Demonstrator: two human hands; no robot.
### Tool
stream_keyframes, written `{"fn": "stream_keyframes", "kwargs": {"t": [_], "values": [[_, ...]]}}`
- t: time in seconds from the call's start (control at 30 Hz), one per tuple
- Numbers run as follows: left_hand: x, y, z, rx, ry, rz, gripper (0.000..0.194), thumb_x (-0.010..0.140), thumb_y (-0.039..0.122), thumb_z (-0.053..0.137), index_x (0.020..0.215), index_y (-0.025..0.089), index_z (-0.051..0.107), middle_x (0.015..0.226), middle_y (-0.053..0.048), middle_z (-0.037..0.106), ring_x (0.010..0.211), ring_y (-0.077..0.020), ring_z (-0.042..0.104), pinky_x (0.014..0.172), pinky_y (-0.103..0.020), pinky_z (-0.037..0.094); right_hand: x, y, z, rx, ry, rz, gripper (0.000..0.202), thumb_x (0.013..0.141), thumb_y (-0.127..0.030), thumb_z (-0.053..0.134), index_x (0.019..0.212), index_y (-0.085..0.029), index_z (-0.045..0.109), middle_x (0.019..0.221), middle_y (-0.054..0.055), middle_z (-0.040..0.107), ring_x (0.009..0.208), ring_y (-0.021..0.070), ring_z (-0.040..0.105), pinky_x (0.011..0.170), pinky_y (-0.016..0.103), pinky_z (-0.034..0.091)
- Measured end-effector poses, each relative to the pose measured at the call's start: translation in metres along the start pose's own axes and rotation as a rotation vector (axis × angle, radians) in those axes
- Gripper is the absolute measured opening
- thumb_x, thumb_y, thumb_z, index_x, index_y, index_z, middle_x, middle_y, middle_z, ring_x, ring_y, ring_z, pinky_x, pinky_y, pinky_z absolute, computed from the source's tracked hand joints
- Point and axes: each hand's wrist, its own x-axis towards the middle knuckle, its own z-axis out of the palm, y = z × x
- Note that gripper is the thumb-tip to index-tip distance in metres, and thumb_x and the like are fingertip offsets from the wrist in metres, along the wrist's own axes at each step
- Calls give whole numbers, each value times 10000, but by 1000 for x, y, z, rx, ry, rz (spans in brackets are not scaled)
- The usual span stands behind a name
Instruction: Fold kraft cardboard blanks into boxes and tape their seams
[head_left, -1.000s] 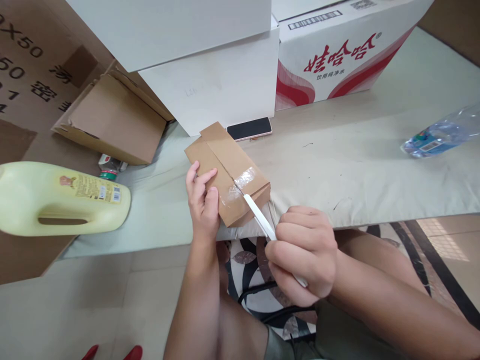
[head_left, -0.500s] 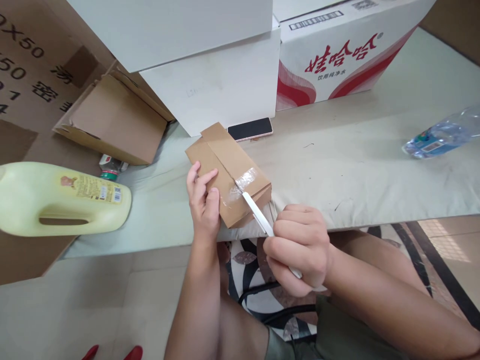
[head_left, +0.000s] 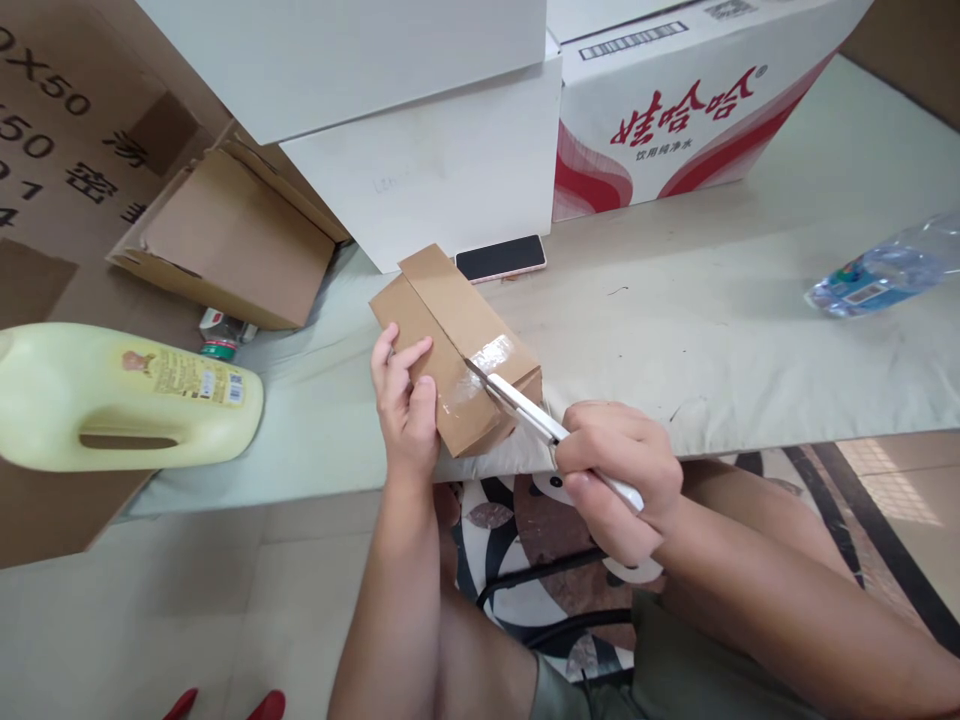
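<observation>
A small brown cardboard box (head_left: 480, 310) lies tilted at the front edge of the cloth-covered surface. Clear tape (head_left: 491, 355) crosses the seam between its two top flaps. My left hand (head_left: 409, 395) grips the box's left side, with fingers bent over the near flap. My right hand (head_left: 622, 475) is closed around the white handle of a utility knife (head_left: 534, 415). The knife's dark blade tip touches the seam at the tape; how deep it sits in the gap I cannot tell.
Behind the box are a phone (head_left: 501, 259), white boxes (head_left: 427, 170) and a white-and-red carton (head_left: 675, 120). A pale yellow jug (head_left: 202, 420) and an open cardboard box (head_left: 232, 230) stand left. A water bottle (head_left: 877, 275) lies at the right.
My right hand has shifted right and the knife has tipped to a flatter angle, showing more of its blade. The box has moved very slightly left; my left hand still grips it.
</observation>
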Motion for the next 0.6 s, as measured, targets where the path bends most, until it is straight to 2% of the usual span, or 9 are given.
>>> {"fn": "stream_keyframes", "kwargs": {"t": [0.3, 0.5, 0.6], "values": [[-1, -2, -1, -44, -1, 5, 354, 962, 462, 499, 1205, 261, 659, 1533, -84, 448, 1487, -294, 367, 1258, -497, 268, -3, 5, 0, 54, 2, 2, 134, 799, -99, 468, 731, -215, 462, 590, -55, 315, 494, 93, 276, 487, 274, 216], [-1, -5, -3, -80, 18, 9, 370, 957, 498, 519, 1206, 266, 666, 1524, -89, 456, 1479, -273, 382, 1248, -459, 287, -14, 13, 1, 292, 121, 246, 204, 921, -183, 497, 718, -208, 504, 594, -30, 412, 503, 101, 336, 492, 279, 252], [-1, -6, -4, -84, 18, 11, 387, 956, 521, 515, 1216, 272, 658, 1522, -93, 458, 1480, -275, 381, 1243, -463, 294, -18, 17, 1, 395, 178, 350, 239, 953, -236, 512, 717, -203, 520, 595, -29, 407, 510, 104, 345, 498, 282, 258]]}}
